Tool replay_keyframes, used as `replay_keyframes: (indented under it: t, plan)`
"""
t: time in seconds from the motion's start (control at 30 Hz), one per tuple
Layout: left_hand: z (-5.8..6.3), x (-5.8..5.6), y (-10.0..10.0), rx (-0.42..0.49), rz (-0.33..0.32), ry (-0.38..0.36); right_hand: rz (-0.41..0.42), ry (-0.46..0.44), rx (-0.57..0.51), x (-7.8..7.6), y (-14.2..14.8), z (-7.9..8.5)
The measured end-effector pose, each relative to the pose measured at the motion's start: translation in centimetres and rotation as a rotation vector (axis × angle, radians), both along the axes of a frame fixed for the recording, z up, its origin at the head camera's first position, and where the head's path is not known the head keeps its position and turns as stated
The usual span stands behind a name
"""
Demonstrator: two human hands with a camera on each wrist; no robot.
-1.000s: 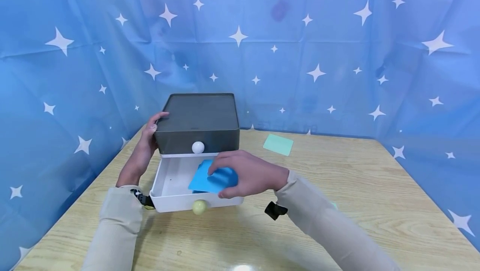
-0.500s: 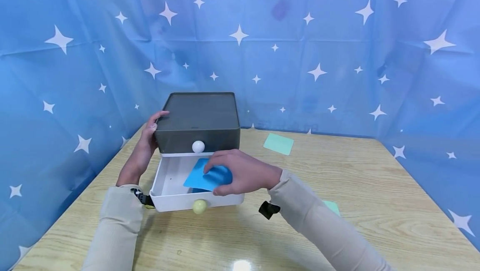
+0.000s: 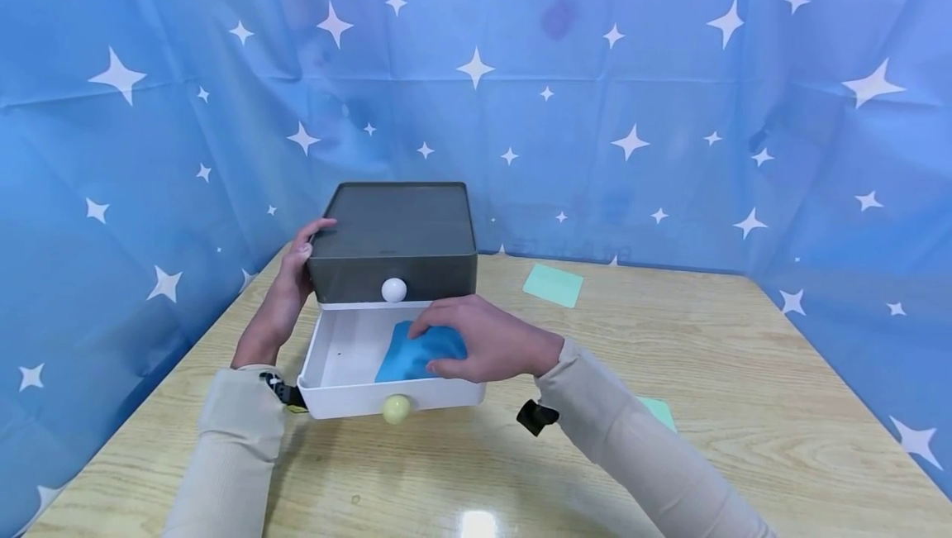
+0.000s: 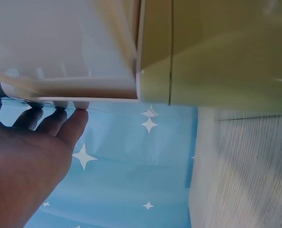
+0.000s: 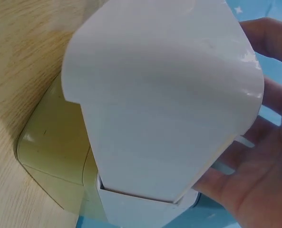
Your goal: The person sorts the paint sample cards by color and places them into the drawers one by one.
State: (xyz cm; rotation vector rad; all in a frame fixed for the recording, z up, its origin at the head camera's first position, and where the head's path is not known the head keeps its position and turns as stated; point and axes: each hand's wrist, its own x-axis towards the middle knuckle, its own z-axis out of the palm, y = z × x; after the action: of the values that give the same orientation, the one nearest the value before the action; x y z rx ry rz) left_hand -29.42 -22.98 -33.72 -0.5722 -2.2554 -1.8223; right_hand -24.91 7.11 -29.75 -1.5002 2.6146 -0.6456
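A storage box with a dark grey top section point(image 3: 397, 224) and a white knob point(image 3: 394, 290) stands left of centre. Below the grey section a white drawer point(image 3: 349, 356) with a pale green knob point(image 3: 397, 409) is pulled out. My left hand point(image 3: 285, 298) rests along the grey section's left side, a digit over its rim; the left wrist view shows its fingers point(image 4: 72, 127) touching the box. Inside the drawer my right hand point(image 3: 494, 340) pinches a blue card point(image 3: 402, 360), which looks slightly bent. Its right part is hidden under the hand.
One mint green card point(image 3: 554, 285) lies behind and right of the box; another point(image 3: 659, 412) is partly covered by the right sleeve. An olive lower section point(image 4: 226, 52) shows in the left wrist view. A star-patterned blue curtain point(image 3: 669, 108) surrounds the wooden table point(image 3: 744, 373).
The right hand and blue card first shifted a little left, then slightly back right and lower in the drawer. The dark edge under the card no longer shows. The left hand kept still.
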Motion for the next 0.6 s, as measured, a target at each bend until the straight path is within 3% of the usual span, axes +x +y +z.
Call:
replay_keyframes:
  t: [0.33,0.6]
  plan:
    - [0.1,0.1,-0.1,-0.024,0.011,-0.006,0.005,0.046,-0.022,0.9,0.1,0.4]
    - [0.3,0.0,0.0,-0.009,0.007,-0.014,0.062,0.166,-0.071,4.4,-0.4,2.3]
